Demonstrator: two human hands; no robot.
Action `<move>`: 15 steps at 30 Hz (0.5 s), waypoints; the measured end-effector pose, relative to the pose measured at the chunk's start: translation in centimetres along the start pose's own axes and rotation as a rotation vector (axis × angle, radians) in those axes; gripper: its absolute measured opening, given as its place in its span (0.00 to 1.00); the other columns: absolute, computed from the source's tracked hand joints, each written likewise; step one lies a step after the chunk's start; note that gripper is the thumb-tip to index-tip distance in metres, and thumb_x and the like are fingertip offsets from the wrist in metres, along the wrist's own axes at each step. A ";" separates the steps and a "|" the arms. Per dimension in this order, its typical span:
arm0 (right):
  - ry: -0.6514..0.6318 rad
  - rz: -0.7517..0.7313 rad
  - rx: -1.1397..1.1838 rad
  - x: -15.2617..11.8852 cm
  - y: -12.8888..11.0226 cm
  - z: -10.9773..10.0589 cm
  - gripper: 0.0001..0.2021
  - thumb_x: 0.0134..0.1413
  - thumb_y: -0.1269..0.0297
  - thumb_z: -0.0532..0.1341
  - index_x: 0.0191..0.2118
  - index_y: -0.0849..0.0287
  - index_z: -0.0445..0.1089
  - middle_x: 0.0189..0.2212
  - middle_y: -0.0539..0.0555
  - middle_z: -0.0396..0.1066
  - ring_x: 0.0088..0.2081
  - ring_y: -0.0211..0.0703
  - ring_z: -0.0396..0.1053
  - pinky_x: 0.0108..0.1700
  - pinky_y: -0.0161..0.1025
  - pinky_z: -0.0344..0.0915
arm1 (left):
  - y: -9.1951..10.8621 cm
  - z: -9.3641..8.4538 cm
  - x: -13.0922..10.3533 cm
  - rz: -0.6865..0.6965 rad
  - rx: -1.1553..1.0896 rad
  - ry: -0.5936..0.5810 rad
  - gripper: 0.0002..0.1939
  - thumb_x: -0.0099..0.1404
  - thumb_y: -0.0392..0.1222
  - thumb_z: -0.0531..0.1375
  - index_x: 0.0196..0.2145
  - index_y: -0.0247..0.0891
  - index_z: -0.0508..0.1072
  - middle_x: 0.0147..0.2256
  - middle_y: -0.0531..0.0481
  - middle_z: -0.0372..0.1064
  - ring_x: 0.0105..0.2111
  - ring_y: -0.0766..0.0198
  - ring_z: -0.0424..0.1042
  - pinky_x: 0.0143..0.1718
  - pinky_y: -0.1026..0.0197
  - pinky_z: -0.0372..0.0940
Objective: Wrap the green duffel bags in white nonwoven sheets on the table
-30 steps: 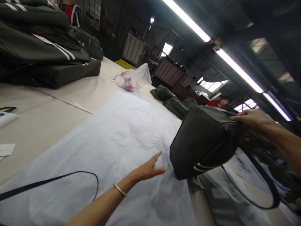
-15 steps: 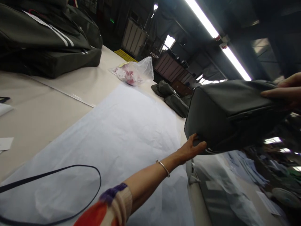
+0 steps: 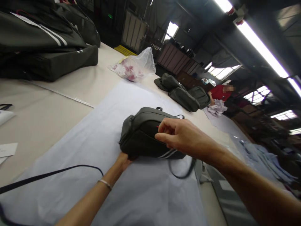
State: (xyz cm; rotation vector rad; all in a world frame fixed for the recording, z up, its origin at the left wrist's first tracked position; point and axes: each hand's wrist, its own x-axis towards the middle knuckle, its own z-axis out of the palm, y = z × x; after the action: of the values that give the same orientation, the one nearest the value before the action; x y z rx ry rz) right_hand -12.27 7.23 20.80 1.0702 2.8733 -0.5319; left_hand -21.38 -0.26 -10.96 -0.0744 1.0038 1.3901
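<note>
A dark grey-green backpack (image 3: 143, 138) lies on a white sheet (image 3: 101, 138) on the table, with two white stripes low on its near side. A strap loops from its right end. My left hand (image 3: 125, 160) reaches beneath its near left edge, holding it there; most of the fingers are hidden under the bag. In front of the bag's side, my right hand (image 3: 172, 133) is closed, thumb and fingers bent together. A small red bit shows at its fingertips; what they grip is too small to make out.
Dark bags (image 3: 51, 47) are stacked at the far left. Behind the sheet lie a clear plastic bag (image 3: 134, 67) and more dark bags (image 3: 182, 94). A black strap (image 3: 47, 177) crosses the front left, near white cards (image 3: 8, 150). A person in red (image 3: 219, 94) is farther back.
The backpack has moved left and down from the raised right side onto the sheet. My left hand has shifted left under it, and my right hand has come in to its front.
</note>
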 end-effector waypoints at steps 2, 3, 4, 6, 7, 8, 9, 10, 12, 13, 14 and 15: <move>0.106 0.072 -0.018 -0.1 3.6 0.0 0.11 0.56 0.53 0.60 0.31 0.53 0.71 0.23 0.47 0.71 0.25 0.38 0.68 0.29 0.36 0.61 | 0.5 -4.0 -0.7 -0.037 -0.010 0.062 0.13 0.67 0.40 0.55 0.48 0.39 0.67 0.47 0.40 0.71 0.42 0.55 0.74 0.44 0.48 0.72; 0.198 0.101 -0.071 -0.1 5.9 0.0 0.10 0.55 0.53 0.60 0.32 0.53 0.72 0.27 0.49 0.72 0.29 0.41 0.70 0.33 0.38 0.64 | 0.9 -5.5 -1.2 -0.015 -0.002 0.077 0.13 0.66 0.39 0.57 0.48 0.39 0.68 0.47 0.41 0.71 0.42 0.56 0.75 0.44 0.48 0.72; 0.282 0.120 -0.136 -0.1 8.4 0.2 0.09 0.54 0.53 0.61 0.34 0.52 0.73 0.31 0.51 0.74 0.34 0.44 0.70 0.38 0.40 0.65 | 1.3 -6.6 -1.6 0.031 0.013 0.102 0.13 0.65 0.39 0.58 0.48 0.39 0.68 0.48 0.41 0.70 0.42 0.56 0.75 0.45 0.48 0.72; 0.317 0.125 -0.206 0.0 13.3 1.4 0.10 0.49 0.55 0.65 0.38 0.52 0.74 0.41 0.54 0.73 0.44 0.50 0.69 0.48 0.45 0.65 | 2.5 -7.9 -2.4 0.197 0.063 0.231 0.14 0.63 0.40 0.60 0.48 0.39 0.68 0.52 0.42 0.68 0.46 0.56 0.73 0.48 0.47 0.71; 0.265 0.137 -0.182 -0.1 15.4 2.2 0.10 0.47 0.56 0.66 0.37 0.51 0.74 0.42 0.54 0.73 0.46 0.50 0.69 0.50 0.45 0.64 | 3.1 -8.1 -2.6 0.296 0.090 0.327 0.16 0.63 0.41 0.60 0.48 0.39 0.68 0.54 0.42 0.66 0.50 0.55 0.71 0.51 0.46 0.69; 0.213 0.150 -0.125 -0.3 17.3 3.1 0.11 0.46 0.55 0.66 0.36 0.52 0.74 0.41 0.53 0.72 0.46 0.50 0.69 0.50 0.45 0.64 | 3.8 -8.2 -2.7 0.395 0.118 0.417 0.17 0.63 0.43 0.60 0.50 0.40 0.67 0.55 0.42 0.65 0.53 0.54 0.68 0.54 0.45 0.67; 0.169 0.169 -0.038 -0.6 18.9 3.8 0.11 0.46 0.54 0.66 0.35 0.52 0.74 0.39 0.53 0.73 0.45 0.50 0.69 0.50 0.45 0.65 | 4.5 -8.0 -2.7 0.487 0.154 0.487 0.19 0.64 0.46 0.60 0.51 0.40 0.67 0.57 0.42 0.63 0.57 0.54 0.65 0.57 0.44 0.64; 0.160 0.195 0.069 -1.1 20.3 4.4 0.12 0.48 0.52 0.65 0.35 0.53 0.74 0.38 0.52 0.73 0.43 0.49 0.70 0.50 0.44 0.65 | 5.3 -7.7 -2.7 0.564 0.200 0.530 0.21 0.64 0.48 0.59 0.53 0.41 0.66 0.59 0.42 0.61 0.60 0.53 0.62 0.60 0.44 0.60; 0.314 0.272 0.307 -2.2 22.8 5.2 0.15 0.51 0.48 0.62 0.35 0.55 0.74 0.37 0.52 0.74 0.42 0.47 0.70 0.49 0.43 0.65 | 6.5 -6.8 -2.5 0.663 0.313 0.537 0.24 0.66 0.54 0.56 0.56 0.43 0.65 0.61 0.43 0.60 0.62 0.55 0.57 0.63 0.45 0.54; 0.457 0.333 0.417 -2.8 24.1 5.5 0.16 0.52 0.47 0.61 0.36 0.56 0.74 0.37 0.52 0.74 0.42 0.46 0.70 0.49 0.43 0.65 | 7.1 -6.2 -2.3 0.691 0.367 0.525 0.25 0.67 0.56 0.55 0.57 0.43 0.65 0.61 0.44 0.60 0.63 0.55 0.57 0.65 0.46 0.52; 0.623 0.416 0.512 -3.4 25.4 5.9 0.17 0.53 0.47 0.60 0.38 0.56 0.74 0.39 0.53 0.74 0.43 0.46 0.70 0.49 0.43 0.65 | 7.6 -5.6 -2.1 0.711 0.414 0.513 0.26 0.67 0.57 0.53 0.57 0.43 0.65 0.61 0.45 0.61 0.63 0.56 0.57 0.65 0.48 0.50; 0.778 0.518 0.594 -3.8 26.6 6.5 0.18 0.52 0.47 0.61 0.39 0.56 0.73 0.42 0.53 0.74 0.45 0.46 0.70 0.50 0.42 0.65 | 7.9 -4.9 -1.8 0.730 0.448 0.502 0.26 0.68 0.59 0.52 0.57 0.43 0.66 0.61 0.46 0.61 0.63 0.57 0.57 0.66 0.49 0.49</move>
State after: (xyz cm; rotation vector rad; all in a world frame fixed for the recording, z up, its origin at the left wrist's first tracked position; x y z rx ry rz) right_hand 7.08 21.47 7.15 2.4960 2.7987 -1.1694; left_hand -30.34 -2.59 -8.84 0.3222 1.8671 1.8001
